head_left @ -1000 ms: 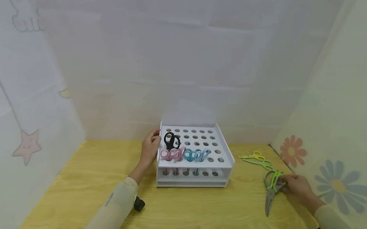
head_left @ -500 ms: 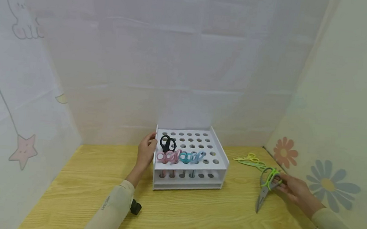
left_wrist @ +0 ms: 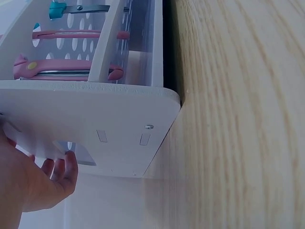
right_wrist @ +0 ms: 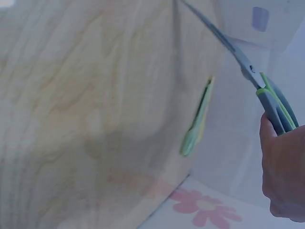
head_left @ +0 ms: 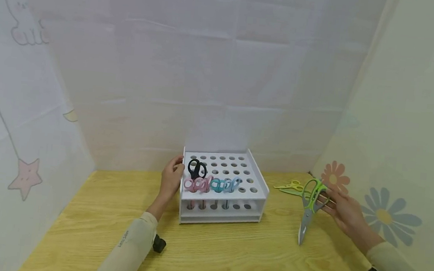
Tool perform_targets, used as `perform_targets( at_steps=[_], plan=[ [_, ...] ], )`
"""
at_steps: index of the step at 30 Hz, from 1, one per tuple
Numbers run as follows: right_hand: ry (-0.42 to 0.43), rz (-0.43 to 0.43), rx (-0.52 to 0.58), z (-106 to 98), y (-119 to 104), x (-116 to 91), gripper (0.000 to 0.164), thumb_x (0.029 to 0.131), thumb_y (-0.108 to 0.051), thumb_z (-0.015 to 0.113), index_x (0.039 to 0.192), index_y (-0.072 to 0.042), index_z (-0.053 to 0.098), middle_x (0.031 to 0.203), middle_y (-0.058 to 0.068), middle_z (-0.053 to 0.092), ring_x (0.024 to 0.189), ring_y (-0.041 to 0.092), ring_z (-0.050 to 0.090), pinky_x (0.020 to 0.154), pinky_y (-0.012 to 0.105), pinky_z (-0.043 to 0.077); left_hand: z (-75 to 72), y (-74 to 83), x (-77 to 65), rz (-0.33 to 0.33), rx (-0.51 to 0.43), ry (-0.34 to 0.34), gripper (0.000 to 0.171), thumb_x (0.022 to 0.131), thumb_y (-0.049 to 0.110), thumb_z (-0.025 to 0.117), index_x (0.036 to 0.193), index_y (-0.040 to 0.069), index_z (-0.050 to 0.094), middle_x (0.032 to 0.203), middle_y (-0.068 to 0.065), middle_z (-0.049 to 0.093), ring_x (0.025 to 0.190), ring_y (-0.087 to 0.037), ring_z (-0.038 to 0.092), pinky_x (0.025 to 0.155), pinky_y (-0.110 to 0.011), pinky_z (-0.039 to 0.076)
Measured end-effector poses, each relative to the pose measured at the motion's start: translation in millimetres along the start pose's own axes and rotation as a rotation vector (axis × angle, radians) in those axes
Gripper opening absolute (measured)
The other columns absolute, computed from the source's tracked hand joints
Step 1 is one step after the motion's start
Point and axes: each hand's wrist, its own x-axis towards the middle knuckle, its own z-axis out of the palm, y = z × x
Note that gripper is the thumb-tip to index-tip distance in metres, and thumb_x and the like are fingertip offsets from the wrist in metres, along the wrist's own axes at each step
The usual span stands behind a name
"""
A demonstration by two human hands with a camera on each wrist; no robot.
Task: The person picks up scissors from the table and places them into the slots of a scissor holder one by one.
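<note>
In my right hand (head_left: pixel 347 211) are large grey-and-green kitchen scissors (head_left: pixel 313 195), gripped by the handles, blades pointing down above the table. My left hand (head_left: pixel 171 177) is at the left side of a white holed rack (head_left: pixel 221 214); in the left wrist view its curled fingers (left_wrist: pixel 70 167) hold the panel at a cut-out. Black scissors (head_left: pixel 197 168), pink scissors (head_left: pixel 198 185), teal scissors (head_left: pixel 218 185) and light blue scissors (head_left: pixel 232 185) stand handles-up in the rack's holes. The blades of the front ones pass to the lower shelf.
Yellow scissors (head_left: pixel 292 184) and light green scissors (right_wrist: pixel 193 133) lie on the wooden table (head_left: pixel 221 258) behind my right hand, close to the right wall. White sheets (head_left: pixel 223 75) with printed drawings enclose the back and sides.
My right hand has lifted the kitchen scissors from beside the right wall and brought them a little left, blades hanging down. The left hand stays at the rack; the head view has shifted slightly.
</note>
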Motion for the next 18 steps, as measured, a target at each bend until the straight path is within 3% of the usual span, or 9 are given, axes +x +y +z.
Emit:
perform_targets(
  at_steps=[5,11,14,16,18],
  plan=[
    [-0.021,-0.014,0.027,22,-13,-1,0.029,0.108,-0.007,0.046,0.117,-0.019,0.071,0.113,0.008,0.07,0.103,0.024,0.07,0.086,0.041,0.057,0.2,-1.9,0.1,0.006,-0.004,-0.007,0.043,0.095,0.013,0.054,0.135,-0.003,0.062,0.126,-0.022,0.064,0.113,-0.04,0.061,0.099,-0.051,0.047],
    [-0.02,-0.05,-0.006,46,-26,-4,0.022,0.107,-0.009,0.049,0.121,-0.01,0.066,0.111,0.008,0.069,0.104,0.021,0.069,0.086,0.041,0.057,1.0,-1.8,0.5,0.002,-0.008,-0.01,0.043,0.096,0.012,0.053,0.135,-0.003,0.061,0.129,-0.025,0.062,0.114,-0.04,0.06,0.099,-0.052,0.047],
    [-0.07,-0.079,-0.013,58,-34,-4,0.025,0.108,-0.007,0.046,0.119,0.0,0.067,0.115,0.009,0.066,0.106,0.023,0.068,0.087,0.042,0.057,0.9,-1.0,0.9,-0.009,-0.009,-0.014,0.043,0.096,0.013,0.053,0.136,-0.002,0.061,0.13,-0.025,0.062,0.115,-0.04,0.06,0.1,-0.052,0.047],
    [-0.088,-0.084,-0.016,66,-39,-4,0.026,0.108,-0.008,0.046,0.119,0.003,0.067,0.131,0.007,0.059,0.109,0.022,0.067,0.09,0.042,0.056,0.7,-0.9,1.0,-0.013,-0.009,-0.017,0.043,0.097,0.013,0.053,0.136,-0.002,0.061,0.13,-0.024,0.061,0.116,-0.04,0.06,0.1,-0.052,0.046],
    [-0.086,-0.082,-0.023,75,-43,-5,0.026,0.108,-0.009,0.048,0.122,0.004,0.065,0.149,0.012,0.042,0.111,0.022,0.066,0.093,0.042,0.054,0.4,-1.6,1.0,-0.014,-0.009,-0.019,0.043,0.097,0.013,0.053,0.136,-0.002,0.061,0.131,-0.024,0.061,0.116,-0.039,0.06,0.1,-0.053,0.047]
  ],
)
